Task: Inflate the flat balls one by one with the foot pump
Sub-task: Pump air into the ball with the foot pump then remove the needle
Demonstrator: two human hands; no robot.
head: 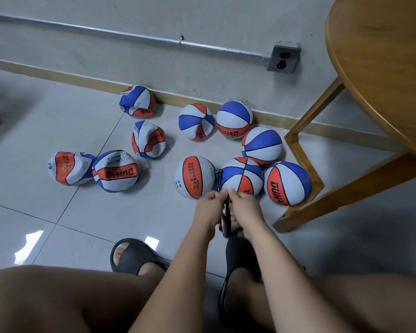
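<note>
Several red, white and blue balls lie on the tiled floor. On the left, the flat ones are crumpled, among them one by the skirting and one at far left. Round, full ones cluster on the right, such as the ball and the ball just beyond my hands. My left hand and my right hand meet side by side and pinch the top of a thin black pump that stands upright between them. Its lower end is by my right foot. A black hose end runs up between the two near balls.
A wooden table with angled legs stands at the right, close to the full balls. A wall with a metal conduit and a socket closes off the far side. My feet wear black slippers.
</note>
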